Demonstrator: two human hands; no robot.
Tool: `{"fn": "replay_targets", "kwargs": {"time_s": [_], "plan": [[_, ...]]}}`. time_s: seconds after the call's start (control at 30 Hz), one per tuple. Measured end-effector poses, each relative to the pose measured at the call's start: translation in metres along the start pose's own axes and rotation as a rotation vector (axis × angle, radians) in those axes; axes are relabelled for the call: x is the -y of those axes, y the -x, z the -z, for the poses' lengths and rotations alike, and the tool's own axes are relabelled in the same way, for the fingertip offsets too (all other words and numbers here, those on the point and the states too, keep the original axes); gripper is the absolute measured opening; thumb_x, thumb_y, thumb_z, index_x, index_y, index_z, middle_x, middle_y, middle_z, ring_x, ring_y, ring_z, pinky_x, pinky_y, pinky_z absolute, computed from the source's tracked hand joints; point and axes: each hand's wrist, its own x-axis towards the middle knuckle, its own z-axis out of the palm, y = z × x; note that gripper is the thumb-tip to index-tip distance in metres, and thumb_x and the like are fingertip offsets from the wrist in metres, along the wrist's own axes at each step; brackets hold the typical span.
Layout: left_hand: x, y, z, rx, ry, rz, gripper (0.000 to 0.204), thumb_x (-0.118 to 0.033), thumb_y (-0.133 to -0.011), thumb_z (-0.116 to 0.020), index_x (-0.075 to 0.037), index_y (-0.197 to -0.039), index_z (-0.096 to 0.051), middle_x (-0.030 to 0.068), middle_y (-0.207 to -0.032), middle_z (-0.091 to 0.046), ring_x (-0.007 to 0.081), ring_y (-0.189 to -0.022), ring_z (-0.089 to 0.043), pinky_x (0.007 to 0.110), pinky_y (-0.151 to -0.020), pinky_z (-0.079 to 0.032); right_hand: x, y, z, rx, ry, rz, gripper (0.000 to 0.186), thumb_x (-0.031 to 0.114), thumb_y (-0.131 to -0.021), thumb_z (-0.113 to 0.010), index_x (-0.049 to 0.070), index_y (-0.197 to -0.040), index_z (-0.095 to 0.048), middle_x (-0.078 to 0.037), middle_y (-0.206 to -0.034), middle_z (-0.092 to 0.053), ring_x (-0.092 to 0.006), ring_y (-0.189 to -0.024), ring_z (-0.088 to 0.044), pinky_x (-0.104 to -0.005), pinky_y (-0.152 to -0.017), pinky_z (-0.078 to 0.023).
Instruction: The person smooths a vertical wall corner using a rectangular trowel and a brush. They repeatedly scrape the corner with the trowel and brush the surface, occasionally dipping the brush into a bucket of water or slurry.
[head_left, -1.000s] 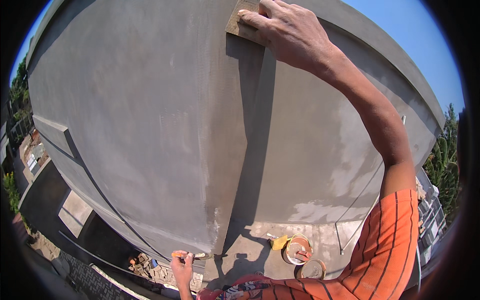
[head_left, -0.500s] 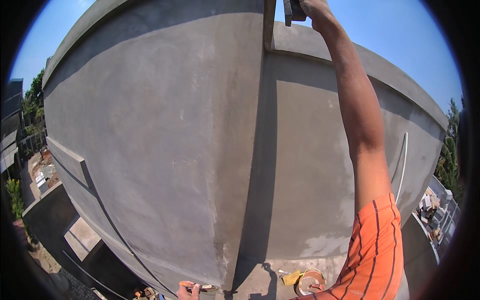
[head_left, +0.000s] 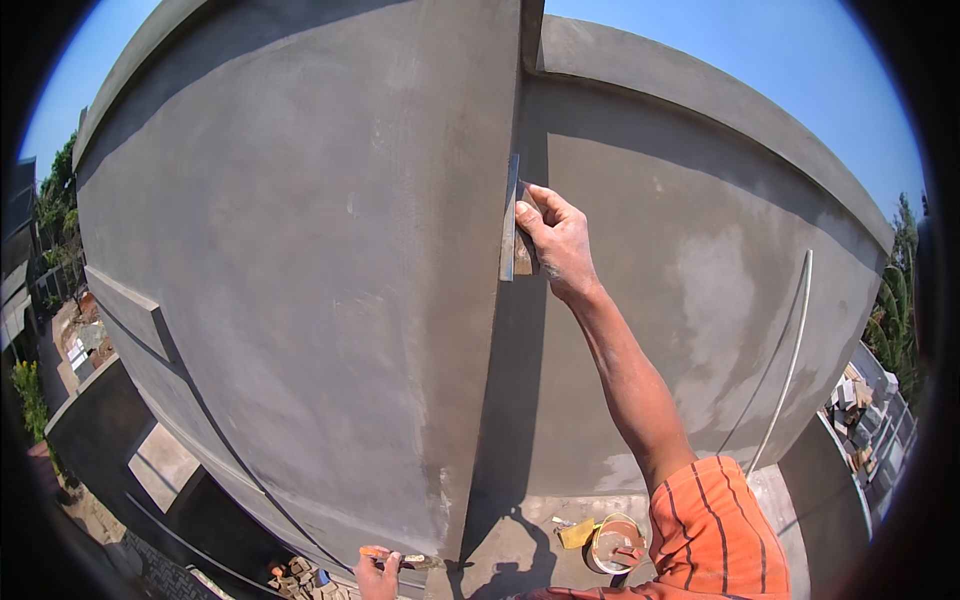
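Note:
High up, my right hand (head_left: 562, 245) is closed around a plastering trowel (head_left: 510, 225) with a flat metal blade. The blade stands upright along the vertical outer corner of the grey plastered wall (head_left: 300, 220). My right arm is stretched forward and up in an orange striped sleeve. At the lower edge, my left hand (head_left: 376, 578) grips a brush (head_left: 375, 552) by its orange handle. The brush lies level, its bristle end pointing right toward the foot of the same corner. Part of the left hand is cut off by the picture's edge.
A bucket (head_left: 598, 545) with reddish things inside stands on the ledge floor, beside a yellow item (head_left: 578, 534). A pale hose or pipe (head_left: 797, 340) leans on the recessed right wall (head_left: 630, 300). Bricks (head_left: 298, 578) lie far below at left; rubble (head_left: 853, 395) at right.
My right hand has come down from the top of the view with the trowel, which now meets the corner edge. My left hand keeps the brush in nearly the same place.

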Motion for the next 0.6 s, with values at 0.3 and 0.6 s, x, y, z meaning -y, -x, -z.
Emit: {"fn": "replay_targets", "kwargs": {"time_s": [0.3,0.6], "plan": [[-0.043,-0.008,-0.013,0.06,0.087,0.091,0.016,-0.007,-0.085,-0.068,-0.001,-0.093,-0.056,0.005,-0.074,-0.061,0.0105,-0.064,-0.057,0.027,-0.059,-0.047,-0.045,0.1,0.027,-0.111,-0.087,-0.289,0.038,0.012,-0.091,-0.065,-0.007,-0.123,-0.056,-0.008,-0.102,-0.066,-0.0103,-0.089,-0.064,-0.0258,-0.084,-0.053],[-0.05,0.017,-0.036,0.11,0.141,0.143,0.013,-0.006,-0.087,-0.067,-0.001,-0.093,-0.056,0.0032,-0.074,-0.06,0.0071,-0.065,-0.056,0.024,-0.058,-0.046,-0.034,0.104,-0.003,-0.111,0.018,-0.166,0.037,0.017,-0.088,-0.068,-0.006,-0.116,-0.061,-0.007,-0.093,-0.068,-0.0102,-0.082,-0.064,-0.0256,-0.075,-0.052]]}}
